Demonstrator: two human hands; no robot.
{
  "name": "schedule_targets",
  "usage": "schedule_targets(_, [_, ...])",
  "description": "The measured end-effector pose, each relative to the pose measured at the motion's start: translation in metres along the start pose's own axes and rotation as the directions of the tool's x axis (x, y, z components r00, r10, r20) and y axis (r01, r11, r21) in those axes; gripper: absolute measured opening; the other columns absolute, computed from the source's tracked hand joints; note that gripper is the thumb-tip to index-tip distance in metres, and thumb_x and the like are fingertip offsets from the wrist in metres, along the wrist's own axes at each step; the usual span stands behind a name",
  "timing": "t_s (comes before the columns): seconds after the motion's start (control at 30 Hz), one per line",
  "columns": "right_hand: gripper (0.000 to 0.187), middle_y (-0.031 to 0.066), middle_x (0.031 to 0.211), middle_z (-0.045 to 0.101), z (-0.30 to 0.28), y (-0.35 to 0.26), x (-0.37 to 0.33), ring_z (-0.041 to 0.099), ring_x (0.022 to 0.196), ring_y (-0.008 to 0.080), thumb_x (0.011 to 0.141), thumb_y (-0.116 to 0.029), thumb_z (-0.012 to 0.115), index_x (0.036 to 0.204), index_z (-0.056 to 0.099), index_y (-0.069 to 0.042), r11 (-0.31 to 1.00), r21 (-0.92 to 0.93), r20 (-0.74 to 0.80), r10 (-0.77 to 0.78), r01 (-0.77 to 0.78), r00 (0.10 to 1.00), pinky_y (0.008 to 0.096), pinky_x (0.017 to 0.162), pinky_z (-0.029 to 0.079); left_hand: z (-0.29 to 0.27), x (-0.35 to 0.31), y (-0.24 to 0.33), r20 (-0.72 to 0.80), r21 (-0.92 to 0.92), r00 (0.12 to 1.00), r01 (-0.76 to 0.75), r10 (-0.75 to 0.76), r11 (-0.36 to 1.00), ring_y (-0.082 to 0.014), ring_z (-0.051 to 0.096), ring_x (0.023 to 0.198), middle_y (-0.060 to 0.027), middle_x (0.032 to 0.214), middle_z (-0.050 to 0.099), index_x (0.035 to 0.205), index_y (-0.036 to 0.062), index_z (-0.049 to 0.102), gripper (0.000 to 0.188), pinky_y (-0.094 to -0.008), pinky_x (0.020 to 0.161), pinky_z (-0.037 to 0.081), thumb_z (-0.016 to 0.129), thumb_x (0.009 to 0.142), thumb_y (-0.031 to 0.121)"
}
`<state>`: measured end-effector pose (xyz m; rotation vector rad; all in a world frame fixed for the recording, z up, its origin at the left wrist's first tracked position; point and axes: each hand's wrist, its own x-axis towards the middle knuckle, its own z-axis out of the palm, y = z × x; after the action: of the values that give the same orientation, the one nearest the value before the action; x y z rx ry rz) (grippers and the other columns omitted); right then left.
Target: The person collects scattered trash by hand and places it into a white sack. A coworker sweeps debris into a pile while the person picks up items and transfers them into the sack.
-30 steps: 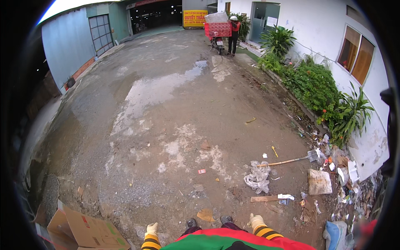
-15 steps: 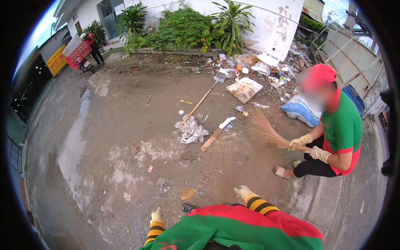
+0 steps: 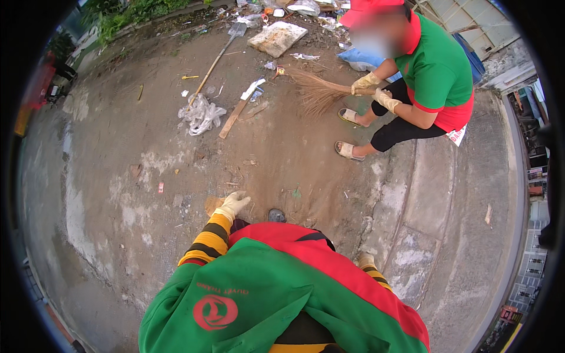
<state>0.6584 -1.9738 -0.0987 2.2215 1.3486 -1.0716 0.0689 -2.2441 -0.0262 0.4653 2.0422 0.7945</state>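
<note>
Standing loosely spread, the left hand (image 3: 233, 204) flanks a red-lettered green jacket (image 3: 253, 291); I cannot tell the right hand's (image 3: 366, 260) state.

One broom (image 3: 322, 92), one co-worker (image 3: 438, 70) right of it, co-worker's two hands (image 3: 366, 82) on it, one shovel (image 3: 237, 29) and one plank (image 3: 233, 118) left of it, two sandals (image 3: 348, 150) and wearer's two hands (image 3: 234, 204) below it

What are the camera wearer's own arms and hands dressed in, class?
The left hand and right hand wear pale cream gloves. The forearms have sleeves with yellow and dark bands. On the left arm, a green shirt sleeve ends in red trim.
</note>
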Motion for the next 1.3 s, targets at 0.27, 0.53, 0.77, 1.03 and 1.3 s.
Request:
schedule_targets(0.27, [0.02,0.0065,0.083,0.066,0.086,0.029,-0.013,0.063,0.067,0.0193,0.085,-0.024,0.062,0.099,0.063,-0.01,0.991,0.018,0.177,-0.137,0.136,0.975,0.035,0.057,0.049,-0.03,-0.007,-0.058,-0.177,0.11,0.913,0.39,-0.368,0.914,-0.0266,0.057,0.111,-0.018,0.116,0.062,0.116,-0.0003,0.061,0.056,-0.0316,0.093,0.043,0.062,0.079,0.042])
schedule_targets(0.53, [0.018,0.0038,0.077,0.065,0.089,-0.108,-0.077,0.062,0.062,0.0181,0.085,-0.025,0.063,0.094,0.064,-0.01,0.941,0.23,0.225,-0.301,0.25,0.927,0.0339,0.051,0.048,-0.032,-0.047,-0.097,-0.162,-0.183,0.869,0.439,-0.467,0.88,-0.0241,0.063,0.09,-0.0149,0.102,0.066,0.113,0.0002,0.063,0.053,-0.0323,0.08,0.048,0.063,0.076,0.039])
schedule_targets(0.77, [0.017,0.0024,0.072,0.064,0.07,-0.17,-0.07,0.058,0.055,0.0154,0.084,-0.027,0.065,0.088,0.065,-0.01,0.922,0.314,0.069,-0.258,0.225,0.964,0.031,0.046,0.045,-0.043,-0.036,-0.14,-0.222,-0.197,0.877,0.388,-0.426,0.9,-0.0225,0.062,0.088,-0.0124,0.102,0.065,0.114,-0.0006,0.062,0.047,-0.0334,0.071,0.05,0.063,0.08,0.031])
schedule_targets(1.03, [0.015,0.0017,0.075,0.063,0.093,-0.194,-0.112,0.056,0.057,0.0136,0.085,-0.021,0.064,0.09,0.066,-0.008,0.864,0.383,0.313,-0.453,0.326,0.835,0.0281,0.051,0.045,-0.035,-0.071,-0.12,-0.194,-0.299,0.839,0.444,-0.509,0.845,-0.0217,0.064,0.077,-0.0121,0.094,0.066,0.115,0.001,0.061,0.054,-0.0334,0.067,0.05,0.064,0.077,0.039])
schedule_targets(1.3, [0.017,0.001,0.073,0.064,0.076,-0.186,-0.104,0.059,0.06,0.0117,0.085,-0.023,0.065,0.093,0.066,-0.008,0.903,0.257,0.248,-0.407,0.345,0.879,0.0278,0.051,0.045,-0.033,-0.073,-0.11,-0.184,-0.265,0.834,0.468,-0.521,0.843,-0.023,0.065,0.078,-0.0128,0.092,0.067,0.111,0.0016,0.064,0.051,-0.0338,0.069,0.05,0.064,0.076,0.039])
